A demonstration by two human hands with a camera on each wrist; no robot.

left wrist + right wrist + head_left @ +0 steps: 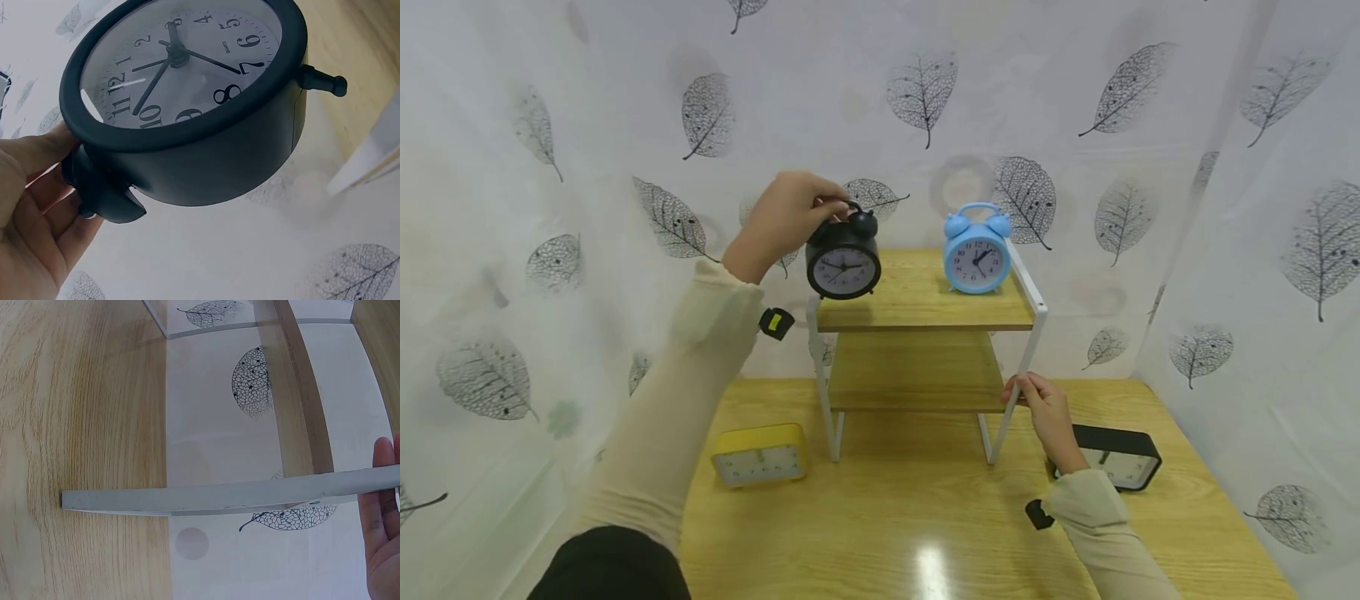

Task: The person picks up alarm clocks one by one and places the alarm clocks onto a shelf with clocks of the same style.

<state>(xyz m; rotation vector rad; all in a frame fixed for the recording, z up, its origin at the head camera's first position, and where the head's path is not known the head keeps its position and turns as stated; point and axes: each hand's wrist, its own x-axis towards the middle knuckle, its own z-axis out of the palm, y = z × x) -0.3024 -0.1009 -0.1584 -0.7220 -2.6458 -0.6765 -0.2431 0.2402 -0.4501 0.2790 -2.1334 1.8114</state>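
Table [850, 525]: pale wood grain; right edge slants along the patterned wall.
Yellow rectangular clock [758, 454]: on the table, left of the shelf; numerals too small to read surely.
Black rectangular clock [1118, 454]: right, partly behind the wrist.
Right hand [1047, 414]: fingers closed about the shelf unit's white right leg [1002, 433].
Shelf unit [917, 371]: two wooden boards, open room between them and beneath.
Left hand [793, 210]: pinches the top of a round black alarm clock [843, 268], at the upper board's left edge; foot contact cannot be told. Dial: Arabic numerals, small "QUARTZ".
Blue twin-bell clock [977, 262]: upper board, near its right rail; bare wood separates both clocks.
Backdrop [820, 100]: leaf print.
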